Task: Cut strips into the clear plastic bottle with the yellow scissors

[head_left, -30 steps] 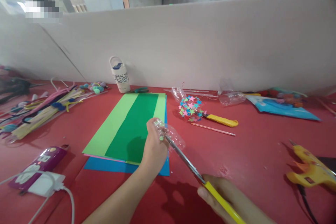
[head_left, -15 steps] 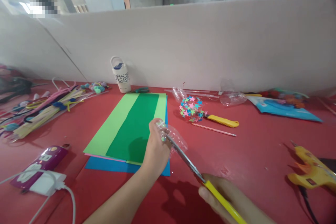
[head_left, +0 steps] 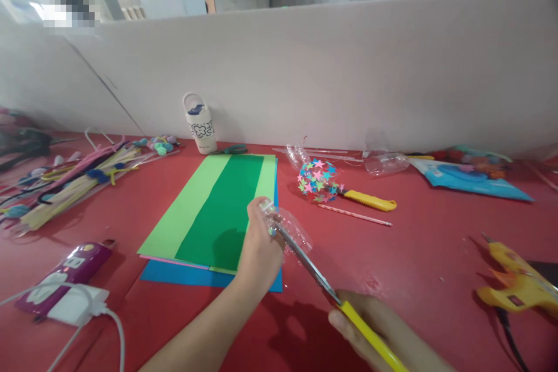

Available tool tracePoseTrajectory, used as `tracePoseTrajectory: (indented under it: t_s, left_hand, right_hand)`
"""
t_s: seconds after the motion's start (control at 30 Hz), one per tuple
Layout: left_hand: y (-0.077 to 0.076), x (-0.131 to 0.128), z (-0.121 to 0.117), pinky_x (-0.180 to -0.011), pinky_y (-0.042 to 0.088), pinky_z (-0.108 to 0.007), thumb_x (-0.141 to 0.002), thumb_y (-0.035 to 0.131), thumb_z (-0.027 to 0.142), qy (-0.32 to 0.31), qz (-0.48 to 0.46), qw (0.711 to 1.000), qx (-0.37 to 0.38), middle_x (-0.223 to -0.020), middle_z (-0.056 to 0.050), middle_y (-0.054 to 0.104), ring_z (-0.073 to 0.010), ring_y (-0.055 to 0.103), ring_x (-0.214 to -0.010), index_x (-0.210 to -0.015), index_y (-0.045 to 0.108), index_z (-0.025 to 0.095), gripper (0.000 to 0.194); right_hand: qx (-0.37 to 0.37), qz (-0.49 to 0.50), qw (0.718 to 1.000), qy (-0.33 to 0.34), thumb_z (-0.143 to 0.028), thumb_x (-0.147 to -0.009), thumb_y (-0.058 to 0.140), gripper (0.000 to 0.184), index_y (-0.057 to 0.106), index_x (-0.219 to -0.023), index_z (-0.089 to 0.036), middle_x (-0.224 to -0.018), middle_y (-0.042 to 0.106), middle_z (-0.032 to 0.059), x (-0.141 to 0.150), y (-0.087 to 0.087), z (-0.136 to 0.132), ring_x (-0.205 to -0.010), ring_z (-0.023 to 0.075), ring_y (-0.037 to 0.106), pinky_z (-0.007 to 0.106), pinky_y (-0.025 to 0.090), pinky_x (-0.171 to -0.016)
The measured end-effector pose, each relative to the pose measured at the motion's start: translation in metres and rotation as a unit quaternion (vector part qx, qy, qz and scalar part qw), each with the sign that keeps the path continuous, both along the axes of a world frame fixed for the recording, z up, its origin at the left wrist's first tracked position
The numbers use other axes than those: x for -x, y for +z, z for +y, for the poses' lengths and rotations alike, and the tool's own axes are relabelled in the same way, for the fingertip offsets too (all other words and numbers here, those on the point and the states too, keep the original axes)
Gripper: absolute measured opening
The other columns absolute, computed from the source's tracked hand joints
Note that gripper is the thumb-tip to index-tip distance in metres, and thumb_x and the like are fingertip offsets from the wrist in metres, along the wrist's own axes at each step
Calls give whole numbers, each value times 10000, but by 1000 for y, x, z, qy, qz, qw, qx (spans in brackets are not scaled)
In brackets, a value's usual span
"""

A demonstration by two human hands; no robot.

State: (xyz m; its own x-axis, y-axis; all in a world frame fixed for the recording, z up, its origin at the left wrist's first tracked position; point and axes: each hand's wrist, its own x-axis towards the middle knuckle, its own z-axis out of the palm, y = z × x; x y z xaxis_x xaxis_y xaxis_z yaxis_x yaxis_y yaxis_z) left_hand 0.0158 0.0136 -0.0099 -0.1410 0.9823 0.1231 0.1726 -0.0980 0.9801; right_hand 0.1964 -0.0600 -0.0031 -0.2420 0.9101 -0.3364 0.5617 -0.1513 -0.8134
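Note:
My left hand (head_left: pixel 264 238) is closed on a clear plastic piece (head_left: pixel 296 231), curved and see-through, near the middle of the view. In my right hand (head_left: pixel 366 325) are scissors (head_left: pixel 311 264) with yellow handles, their metal blades slanting up and left. The blade tips reach the plastic right beside my left fingers; whether they are cutting into it I cannot tell. Behind my left hand lie sheets of green paper (head_left: pixel 218 215), with a blue sheet (head_left: pixel 183 275) under them. A ball covered in coloured stars (head_left: pixel 317 180) stands just beyond the plastic.
A yellow utility knife (head_left: pixel 370 200) and a pencil (head_left: pixel 355 215) lie right of the ball. A yellow glue gun (head_left: pixel 518 279) is at far right. A white bottle (head_left: pixel 203 131) stands by the wall. Pipe cleaners (head_left: pixel 78 180) and a purple power strip (head_left: pixel 72 273) lie left.

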Motion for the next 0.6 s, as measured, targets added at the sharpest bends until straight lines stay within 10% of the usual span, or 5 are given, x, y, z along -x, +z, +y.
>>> tracePoseTrajectory:
  t_s: [0.6]
  left_hand:
    - [-2, -1, 0, -650, 472, -263, -761, 482, 30, -17, 9, 1000, 2, -875, 20, 610, -132, 611, -714, -1198, 330, 244, 509]
  right_hand:
    - [-18, 39, 996, 77, -873, -780, 364, 648, 293, -622, -248, -583, 231, -73, -5, 5, 13, -503, 107, 255, 256, 259, -478]
